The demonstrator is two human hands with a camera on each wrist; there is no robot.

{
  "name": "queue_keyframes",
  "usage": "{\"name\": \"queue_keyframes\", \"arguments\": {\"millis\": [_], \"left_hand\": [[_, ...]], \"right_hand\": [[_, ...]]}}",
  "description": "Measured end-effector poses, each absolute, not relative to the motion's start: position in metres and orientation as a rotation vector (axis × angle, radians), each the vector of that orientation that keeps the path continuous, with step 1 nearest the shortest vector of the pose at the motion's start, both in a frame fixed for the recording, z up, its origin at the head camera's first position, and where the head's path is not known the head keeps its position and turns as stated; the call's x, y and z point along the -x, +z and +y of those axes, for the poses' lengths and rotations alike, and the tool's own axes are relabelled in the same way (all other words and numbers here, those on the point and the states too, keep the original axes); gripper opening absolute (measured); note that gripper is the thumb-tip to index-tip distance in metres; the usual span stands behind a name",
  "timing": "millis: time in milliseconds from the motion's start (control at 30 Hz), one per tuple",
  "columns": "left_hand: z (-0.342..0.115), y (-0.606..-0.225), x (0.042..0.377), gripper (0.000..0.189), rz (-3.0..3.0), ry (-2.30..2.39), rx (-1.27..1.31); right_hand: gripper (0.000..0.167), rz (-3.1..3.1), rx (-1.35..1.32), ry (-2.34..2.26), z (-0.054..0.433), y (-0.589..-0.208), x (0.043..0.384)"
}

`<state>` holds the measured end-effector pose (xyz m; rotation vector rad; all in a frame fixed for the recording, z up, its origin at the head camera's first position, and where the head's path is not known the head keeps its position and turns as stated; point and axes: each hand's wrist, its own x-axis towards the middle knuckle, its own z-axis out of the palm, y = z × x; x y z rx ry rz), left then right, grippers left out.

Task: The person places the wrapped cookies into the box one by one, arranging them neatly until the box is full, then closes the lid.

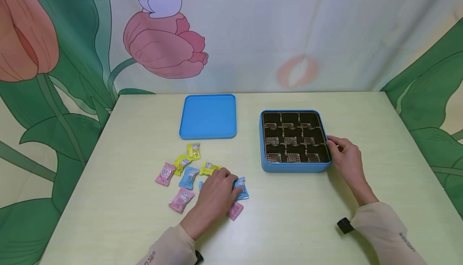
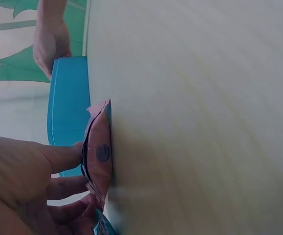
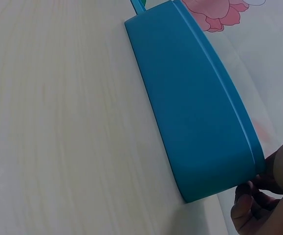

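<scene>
- Compartments (image 1: 290,133), in three rows of three, appear in the head view only; both wrist views present the blue box (image 1: 296,168) from outside, as a smooth wall standing on the desk (image 1: 289,225).
- Left wrist view: a pink packet (image 2: 99,156) is seen side-on at close range, with a dark line along its seam and a round grey spot, details hidden from the head view. Part of a blue packet (image 2: 103,226) shows beside it.
- Right wrist view: bent fingers of the right hand (image 1: 347,156) meet the box at one end, near the rim; the head view shows only thumb and forefinger there.
- Left grip: the left hand (image 1: 217,190) reaches down among the packets, a digit touching the pink one; whether it pinches anything cannot be told.
- Right grip: fingers touch the right side of the box; whether they curl round its wall cannot be told.
- Packets: small wrapped pieces with crimped ends and printed fronts, pink, blue and yellow, scattered left of the box. Three yellow packets (image 1: 193,151) lie farthest back; one blue packet is largely covered by the left hand.
- Box: square with rounded corners, upright, its insert dark and glossy.
- Lid (image 1: 207,116): flat, blue, lying behind the packets, apart from the box.
</scene>
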<state>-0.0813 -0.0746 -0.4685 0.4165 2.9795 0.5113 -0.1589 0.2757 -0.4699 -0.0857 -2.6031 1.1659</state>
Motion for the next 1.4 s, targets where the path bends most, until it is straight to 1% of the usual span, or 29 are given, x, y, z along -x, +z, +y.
{"name": "queue_keyframes", "arguments": {"millis": [433,733,833,1033,1233,1400], "left_hand": [[-0.071,-0.466,0.085,0.036,2.939,0.522,-0.445],[-0.069,-0.464,0.084,0.04,2.851,0.771,-0.34],[-0.069,-0.461,0.085,0.036,2.812,0.897,-0.325],[-0.071,-0.457,0.086,0.025,2.849,1.013,-0.389],[-0.07,-0.445,0.092,0.022,2.93,1.098,-0.453],[-0.069,-0.432,0.098,0.025,2.951,1.195,-0.494]], "right_hand": [[0.027,-2.588,0.094,1.184,0.275,-0.472,0.159],[0.027,-2.599,0.097,1.168,0.276,-0.473,0.158],[0.027,-2.592,0.086,1.169,0.276,-0.473,0.158],[0.026,-2.601,0.073,1.16,0.276,-0.473,0.158],[0.026,-2.594,0.073,1.147,0.277,-0.473,0.158],[0.025,-2.581,0.06,1.153,0.276,-0.473,0.159]]}}
